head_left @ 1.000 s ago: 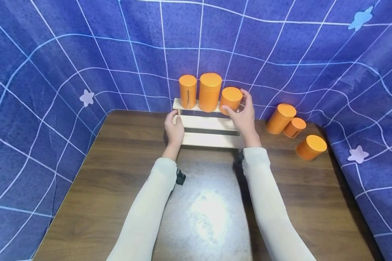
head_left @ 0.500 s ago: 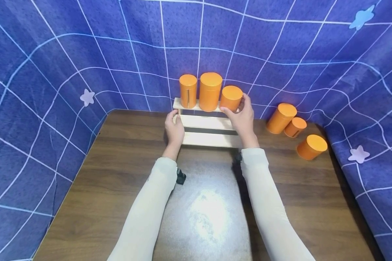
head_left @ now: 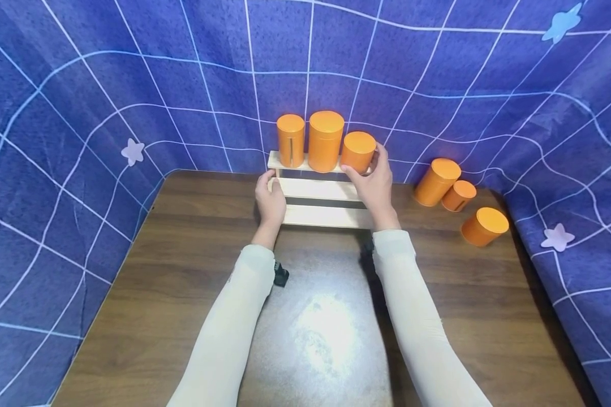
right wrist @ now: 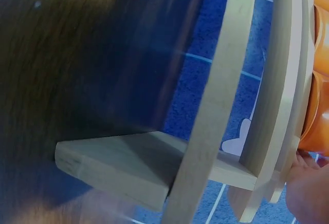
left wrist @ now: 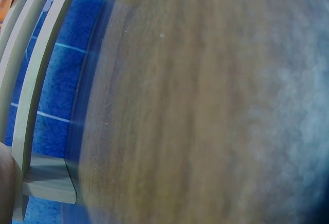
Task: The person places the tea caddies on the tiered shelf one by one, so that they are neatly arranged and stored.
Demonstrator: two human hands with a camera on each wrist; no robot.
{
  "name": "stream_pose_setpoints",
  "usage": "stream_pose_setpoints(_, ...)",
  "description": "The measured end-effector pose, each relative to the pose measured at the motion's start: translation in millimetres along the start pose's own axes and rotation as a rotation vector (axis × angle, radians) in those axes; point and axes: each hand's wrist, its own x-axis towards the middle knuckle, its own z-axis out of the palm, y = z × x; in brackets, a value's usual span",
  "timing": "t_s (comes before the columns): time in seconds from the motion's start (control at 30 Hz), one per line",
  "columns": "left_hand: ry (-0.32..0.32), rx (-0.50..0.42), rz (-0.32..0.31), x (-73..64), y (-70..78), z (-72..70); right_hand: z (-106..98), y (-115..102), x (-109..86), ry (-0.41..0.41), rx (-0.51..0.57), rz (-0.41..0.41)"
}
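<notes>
A pale wooden tiered rack (head_left: 328, 216) with three slats stands at the back of the table. On its top slat are a slim orange canister (head_left: 291, 144) with a dark vertical slit, a tall wide orange canister (head_left: 326, 141) and a short orange canister (head_left: 358, 152). My right hand (head_left: 377, 183) grips the short canister, thumb in front and fingers at its right side; in the right wrist view that hand (right wrist: 308, 185) shows just below the canister. My left hand (head_left: 271, 202) holds the rack's left end; only an edge of it (left wrist: 6, 183) shows in the left wrist view.
On the right of the brown wooden table (head_left: 183, 237) stand a tall orange canister (head_left: 437, 183), a small slit one (head_left: 459, 196) beside it, and a short wide one (head_left: 483, 227) nearer the front. A blue curtain with white lines (head_left: 203, 102) closes off the back and sides.
My right hand has shifted slightly left and its thumb sits further left on the short canister's front. The left hand stays on the rack, and the other canisters keep their places.
</notes>
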Motion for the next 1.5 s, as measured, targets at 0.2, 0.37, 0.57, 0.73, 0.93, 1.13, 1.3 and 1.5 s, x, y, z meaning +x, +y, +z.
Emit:
stream_pose_setpoints(0.2,-0.005,0.015,0.000,0.6,1.3,-0.8,-1.0,1.0,-0.4,-0.022,0.067,0.014)
stream_pose_setpoints(0.37,0.003,0.009,-0.016,-3.0,3.3,-2.5,-3.5,-0.4,-5.9,0.027,0.242,0.092)
stream_pose_setpoints(0.57,-0.006,-0.008,0.000,-3.6,3.8,-2.9,-8.0,-7.0,-7.9,0.160,0.465,0.147)
stream_pose_setpoints(0.73,-0.001,-0.008,0.002,-3.0,2.3,-3.0,-14.3,-9.2,-11.3,0.212,0.359,0.131)
stream_pose_setpoints(0.93,0.003,-0.004,0.001,-1.9,0.9,-2.9,-28.3,-11.3,-15.8,0.243,0.195,0.143)
stream_pose_setpoints(1.13,-0.002,-0.015,0.005,-1.4,1.4,-0.1,-47.1,-17.1,-15.0,0.209,0.176,0.271)
stream_pose_setpoints(1.3,-0.002,-0.014,0.006,-1.0,1.2,0.2,-64.0,-22.0,-14.7,0.064,0.256,0.430)
stream_pose_setpoints(1.5,-0.004,-0.004,-0.005,0.3,-0.3,-0.9,-81.3,-22.4,-16.7,-0.119,0.176,0.494)
